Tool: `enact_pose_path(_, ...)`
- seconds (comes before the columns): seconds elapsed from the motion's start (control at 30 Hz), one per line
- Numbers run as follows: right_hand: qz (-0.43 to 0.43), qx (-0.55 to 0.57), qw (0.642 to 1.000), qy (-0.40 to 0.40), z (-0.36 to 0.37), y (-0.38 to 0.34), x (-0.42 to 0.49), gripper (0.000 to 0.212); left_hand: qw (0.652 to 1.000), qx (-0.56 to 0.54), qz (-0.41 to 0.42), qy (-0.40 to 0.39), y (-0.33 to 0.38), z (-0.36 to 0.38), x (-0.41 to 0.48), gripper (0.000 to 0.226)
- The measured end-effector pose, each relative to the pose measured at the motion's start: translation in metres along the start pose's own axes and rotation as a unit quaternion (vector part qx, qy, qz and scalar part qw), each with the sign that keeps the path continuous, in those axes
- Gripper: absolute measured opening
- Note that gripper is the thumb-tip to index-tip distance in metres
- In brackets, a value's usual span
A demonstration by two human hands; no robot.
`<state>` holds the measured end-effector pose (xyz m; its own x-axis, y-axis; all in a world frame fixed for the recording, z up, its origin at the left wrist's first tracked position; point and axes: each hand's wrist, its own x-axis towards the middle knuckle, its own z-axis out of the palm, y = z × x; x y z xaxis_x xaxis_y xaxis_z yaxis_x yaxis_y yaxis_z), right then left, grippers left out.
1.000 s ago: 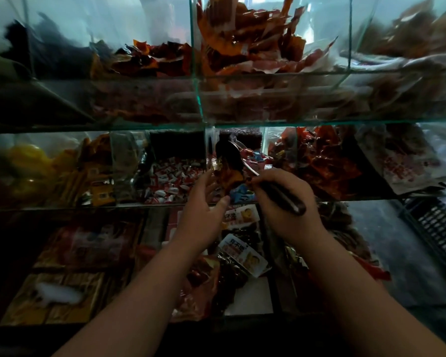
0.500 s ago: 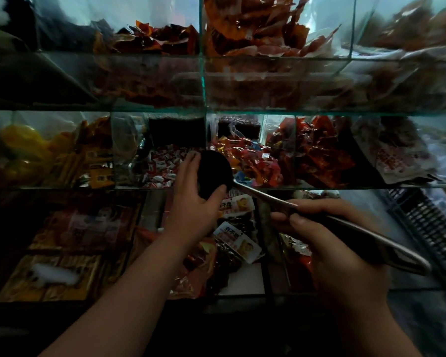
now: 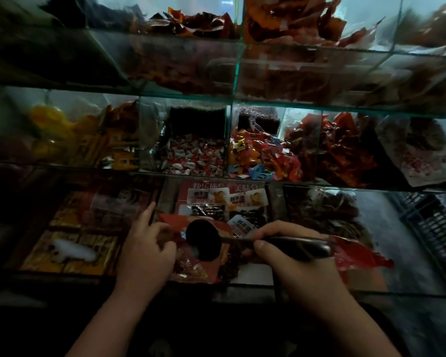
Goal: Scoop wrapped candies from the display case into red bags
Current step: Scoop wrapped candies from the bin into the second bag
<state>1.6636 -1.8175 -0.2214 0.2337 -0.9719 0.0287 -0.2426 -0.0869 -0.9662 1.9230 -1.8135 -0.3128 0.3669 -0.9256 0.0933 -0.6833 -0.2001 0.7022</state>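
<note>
My right hand (image 3: 289,256) grips the dark handle of a metal scoop (image 3: 204,243). The scoop's round bowl hangs over the mouth of a red bag (image 3: 201,271) low in the middle; what the bowl holds is hidden in the dark. My left hand (image 3: 144,251) sits at the bag's left edge, fingers curled onto the plastic and the index finger pointing up. More red plastic (image 3: 361,256) shows right of my right hand. Colourful wrapped candies (image 3: 263,155) fill a glass compartment on the middle shelf, above the scoop.
Red-and-white wrapped candies (image 3: 196,155) lie in the compartment to the left. Glass shelf edges (image 3: 242,104) cross above the hands. Packaged snacks (image 3: 227,199) lie on the bottom level. A dark plastic crate (image 3: 433,222) stands at the right.
The scoop came out of the colourful candy compartment and dropped to the red bag. Both hands moved down and toward me, and my left hand left the scoop's bowl for the bag's edge.
</note>
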Motion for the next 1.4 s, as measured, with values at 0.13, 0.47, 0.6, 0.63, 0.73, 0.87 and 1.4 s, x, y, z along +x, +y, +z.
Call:
enact_pose_path(0.13, -0.022, -0.120, 0.989, -0.083, 0.042, 0.025, 0.018, 0.012, 1.000, -0.002, -0.030, -0.004, -0.009, 0.003, -0.002, 0.044)
enact_pose_path(0.47, -0.090, -0.346, 0.876, -0.324, 0.105, 0.073, 0.062, 0.047, 0.996, -0.058, -0.003, -0.067, -0.021, -0.007, 0.011, 0.060)
enact_pose_path(0.6, -0.105, -0.396, 0.850, -0.333, 0.131, 0.086, 0.081, 0.043, 0.992, -0.087, 0.017, -0.086, -0.021, -0.008, 0.017, 0.067)
enact_pose_path(0.63, -0.095, -0.396, 0.850, -0.333, 0.136, 0.089, 0.085, 0.042, 0.992, -0.092, 0.013, -0.091, -0.022, -0.007, 0.018, 0.071)
enact_pose_path(0.73, -0.087, -0.394, 0.840, -0.363, 0.141, 0.089, 0.090, 0.040, 0.989, -0.114, -0.014, -0.096, -0.030, -0.004, 0.020, 0.077)
enact_pose_path(0.87, -0.097, -0.363, 0.837, -0.397, 0.118, 0.076, 0.085, 0.035, 0.988, -0.115, -0.042, -0.098, -0.038, 0.000, 0.020, 0.078)
enact_pose_path(1.4, -0.054, -0.248, 0.951, -0.174, 0.111, 0.091, 0.058, 0.014, 0.981, -0.146, -0.040, -0.124, -0.044, 0.007, 0.006, 0.091)
